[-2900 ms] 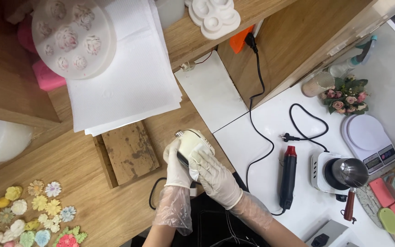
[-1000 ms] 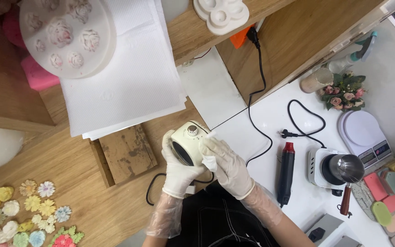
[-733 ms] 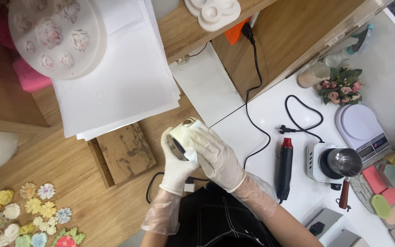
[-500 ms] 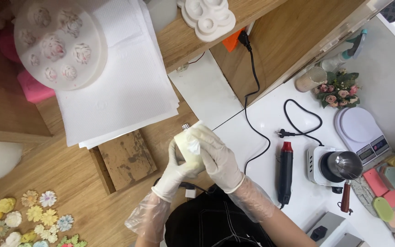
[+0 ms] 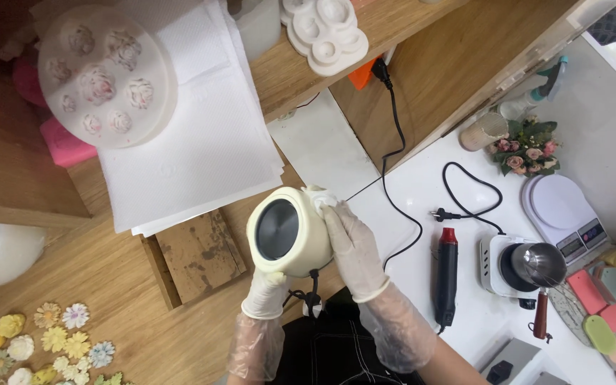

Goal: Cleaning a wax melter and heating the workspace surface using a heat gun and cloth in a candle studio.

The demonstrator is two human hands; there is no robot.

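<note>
A small cream-coloured warmer (image 5: 288, 232) with a round dark metal plate on top is held above the wooden table, its black cord hanging below. My left hand (image 5: 265, 294), in a thin clear glove, grips it from underneath. My right hand (image 5: 351, 249), also gloved, lies against its right side and presses a crumpled white tissue (image 5: 321, 200) onto its upper edge.
A stack of white paper towels (image 5: 194, 142) carries a round silicone mould (image 5: 108, 75). A stained wooden block (image 5: 195, 253) lies left of the hands. To the right are a black-and-red heat tool (image 5: 448, 274), a hotplate with a metal pot (image 5: 525, 265), a scale (image 5: 561, 210) and small flowers (image 5: 37, 346).
The warmer has been turned in my hands so that its dark plate now faces up. My right hand has moved along its side with the tissue.
</note>
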